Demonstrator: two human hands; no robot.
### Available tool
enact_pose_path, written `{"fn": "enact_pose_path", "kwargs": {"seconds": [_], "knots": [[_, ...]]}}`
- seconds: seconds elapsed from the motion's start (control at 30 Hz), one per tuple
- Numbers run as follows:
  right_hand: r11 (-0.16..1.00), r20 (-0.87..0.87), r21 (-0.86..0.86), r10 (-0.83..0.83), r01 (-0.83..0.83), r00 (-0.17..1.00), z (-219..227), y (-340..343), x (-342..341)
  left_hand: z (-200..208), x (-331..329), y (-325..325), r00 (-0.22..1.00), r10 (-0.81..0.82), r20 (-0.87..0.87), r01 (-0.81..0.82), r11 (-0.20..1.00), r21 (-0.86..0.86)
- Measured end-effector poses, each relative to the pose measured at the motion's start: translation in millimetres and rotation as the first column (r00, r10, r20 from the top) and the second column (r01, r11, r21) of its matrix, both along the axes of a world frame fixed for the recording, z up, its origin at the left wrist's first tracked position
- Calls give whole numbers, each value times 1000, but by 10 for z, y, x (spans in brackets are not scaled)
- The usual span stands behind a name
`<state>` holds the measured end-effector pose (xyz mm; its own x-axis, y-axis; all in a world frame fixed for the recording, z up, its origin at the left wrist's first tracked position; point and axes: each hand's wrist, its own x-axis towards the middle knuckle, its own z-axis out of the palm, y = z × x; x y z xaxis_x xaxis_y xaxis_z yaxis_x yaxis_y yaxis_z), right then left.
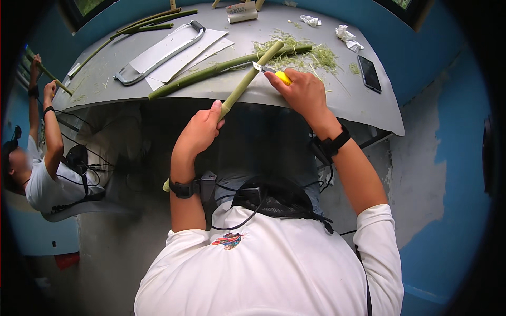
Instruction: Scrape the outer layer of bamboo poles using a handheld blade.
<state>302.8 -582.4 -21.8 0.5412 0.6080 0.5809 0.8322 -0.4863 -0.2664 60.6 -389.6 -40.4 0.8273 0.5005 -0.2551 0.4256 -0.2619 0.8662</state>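
Note:
My left hand point(199, 130) is wrapped round the near end of a pale, scraped bamboo pole point(243, 86), which slants up and away over the table's front edge. In my right hand point(301, 90) is a yellow utility knife point(283, 78). Its blade lies against the side of the pole about midway along. A longer green bamboo pole point(211, 71) rests on the table, crossing beneath the pale one. Thin green shavings point(320, 59) are heaped around the pale pole's far end.
The grey table point(377, 100) holds a hacksaw point(163, 60) on white sheets point(203, 47), a phone point(369, 73), crumpled tissues point(346, 36), a roll point(242, 12) and more bamboo point(150, 22) at the back left. A co-worker point(55, 152) sits at the left, holding a bamboo pole.

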Motion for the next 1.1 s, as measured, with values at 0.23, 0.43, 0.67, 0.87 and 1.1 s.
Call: {"fn": "enact_pose_path", "kwargs": {"seconds": [0.23,0.43,0.67,0.87,1.1], "knots": [[997,-79,-24,-80,78,994,37,5,15,-58,-484,10,998,54,-35,-54,999,3],[990,-64,-78,-123,118,990,53,33,16,-33,-694,62,996,53,-78,-43,992,123],[987,-26,-46,-154,152,988,23,44,42,-20,-1023,190,994,56,-97,-64,995,-79],[987,-55,-56,-153,150,987,67,-1,-13,-194,-900,210,1000,-26,18,22,985,172],[978,-176,80,-178,194,968,105,-33,40,-28,-499,171,984,-85,154,14,911,412]]}}
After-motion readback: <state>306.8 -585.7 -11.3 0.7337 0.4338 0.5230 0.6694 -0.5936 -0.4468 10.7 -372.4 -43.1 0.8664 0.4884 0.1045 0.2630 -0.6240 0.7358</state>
